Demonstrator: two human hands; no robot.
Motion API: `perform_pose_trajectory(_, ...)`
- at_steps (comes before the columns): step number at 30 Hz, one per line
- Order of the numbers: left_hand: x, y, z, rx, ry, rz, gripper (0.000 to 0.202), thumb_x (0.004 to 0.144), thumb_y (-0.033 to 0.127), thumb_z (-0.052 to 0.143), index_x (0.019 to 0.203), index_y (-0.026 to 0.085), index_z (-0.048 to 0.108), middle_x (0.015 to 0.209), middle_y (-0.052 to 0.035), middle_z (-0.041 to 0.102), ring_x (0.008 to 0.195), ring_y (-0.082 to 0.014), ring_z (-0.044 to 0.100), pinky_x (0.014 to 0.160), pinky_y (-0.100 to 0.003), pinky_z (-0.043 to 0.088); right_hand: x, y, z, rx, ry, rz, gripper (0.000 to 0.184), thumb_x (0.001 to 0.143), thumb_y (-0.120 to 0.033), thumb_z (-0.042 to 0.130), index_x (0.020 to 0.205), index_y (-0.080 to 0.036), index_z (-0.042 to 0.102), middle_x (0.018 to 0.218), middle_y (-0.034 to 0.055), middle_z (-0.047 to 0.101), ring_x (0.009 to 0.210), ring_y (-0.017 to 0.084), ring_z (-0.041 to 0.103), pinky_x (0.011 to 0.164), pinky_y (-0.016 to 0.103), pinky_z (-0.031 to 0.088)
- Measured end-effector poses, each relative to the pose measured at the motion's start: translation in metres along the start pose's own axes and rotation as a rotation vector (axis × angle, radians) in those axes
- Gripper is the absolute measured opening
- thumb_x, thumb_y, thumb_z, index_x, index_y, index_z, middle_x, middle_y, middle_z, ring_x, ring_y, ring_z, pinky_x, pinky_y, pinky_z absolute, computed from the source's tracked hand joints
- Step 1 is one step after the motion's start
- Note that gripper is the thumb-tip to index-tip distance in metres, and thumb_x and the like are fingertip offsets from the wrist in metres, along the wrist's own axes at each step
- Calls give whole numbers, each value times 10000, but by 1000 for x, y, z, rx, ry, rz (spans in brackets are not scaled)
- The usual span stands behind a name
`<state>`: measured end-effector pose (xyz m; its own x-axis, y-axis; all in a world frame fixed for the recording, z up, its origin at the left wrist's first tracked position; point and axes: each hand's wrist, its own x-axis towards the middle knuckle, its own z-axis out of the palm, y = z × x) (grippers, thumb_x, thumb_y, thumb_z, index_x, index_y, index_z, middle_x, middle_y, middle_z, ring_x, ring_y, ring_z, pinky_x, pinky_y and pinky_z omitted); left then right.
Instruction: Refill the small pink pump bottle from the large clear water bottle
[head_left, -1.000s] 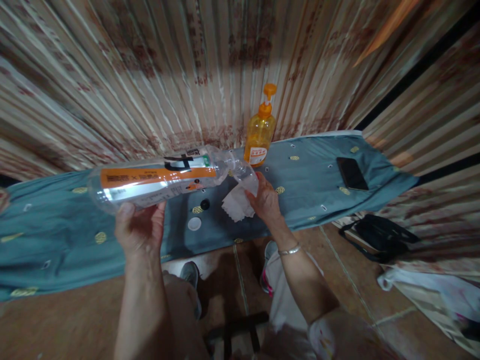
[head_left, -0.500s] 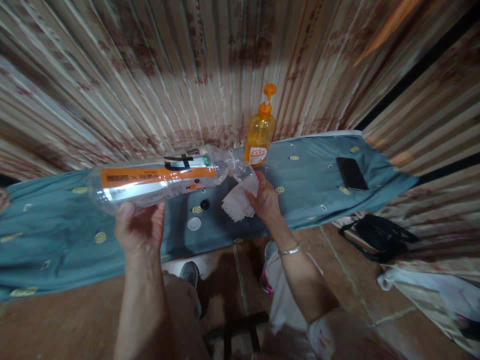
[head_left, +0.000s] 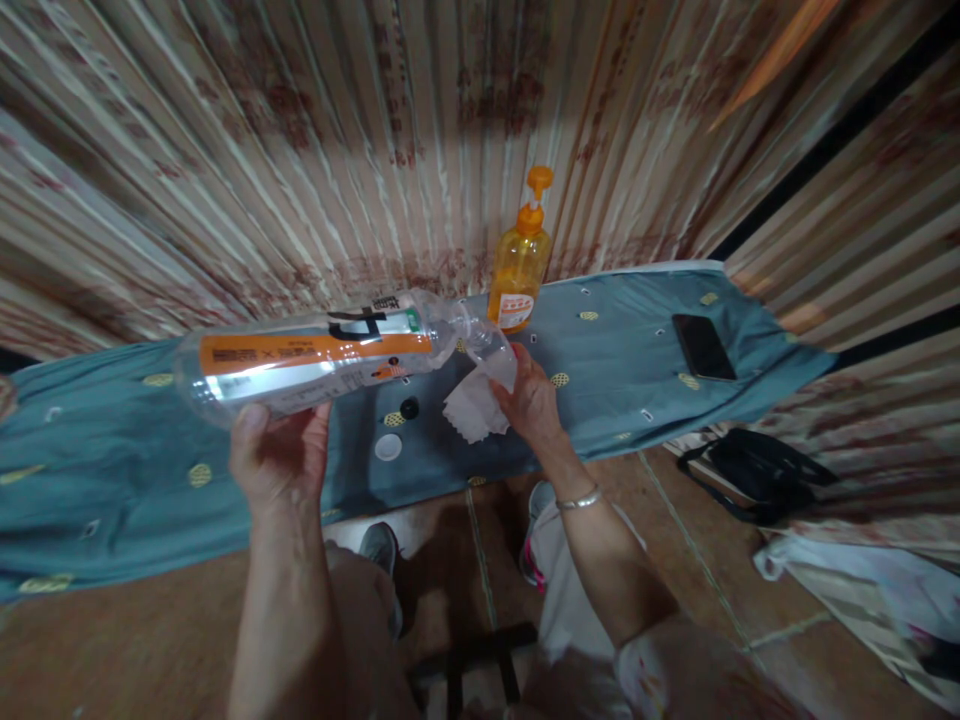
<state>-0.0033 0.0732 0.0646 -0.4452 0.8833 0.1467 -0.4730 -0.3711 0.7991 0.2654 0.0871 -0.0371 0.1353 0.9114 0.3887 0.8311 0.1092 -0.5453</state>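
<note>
A large clear plastic bottle (head_left: 315, 355) with an orange and silver label lies almost level in the air above the table. My left hand (head_left: 281, 455) grips it from below, near its base. Its narrow end points right, meeting a small clear cup-like plastic piece (head_left: 491, 350); whether they are joined I cannot tell. Closed fingers of my right hand (head_left: 531, 400) pinch a white tissue (head_left: 476, 407) at the rim of that clear piece. Below the bottle, a black cap (head_left: 409, 409) and a white round lid (head_left: 388, 447) rest on the cloth.
Behind the clear piece stands an orange pump bottle (head_left: 517, 275). A black phone (head_left: 703, 347) lies at the right of the long table with its green cloth (head_left: 600, 350). Pleated curtains (head_left: 337, 150) hang behind. A black bag (head_left: 757, 470) sits low at right.
</note>
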Motion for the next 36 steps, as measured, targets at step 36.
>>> perform_pose_trajectory(36, 1, 1, -3, 7, -20, 2, 483, 487, 445, 924, 910, 271, 769, 911, -22, 804, 1211, -300, 715, 858, -327, 657, 0, 0, 1, -38, -3, 1, 632, 915, -178, 707, 1498, -78, 486, 1375, 258, 702, 1271, 363, 691, 1086, 526, 582)
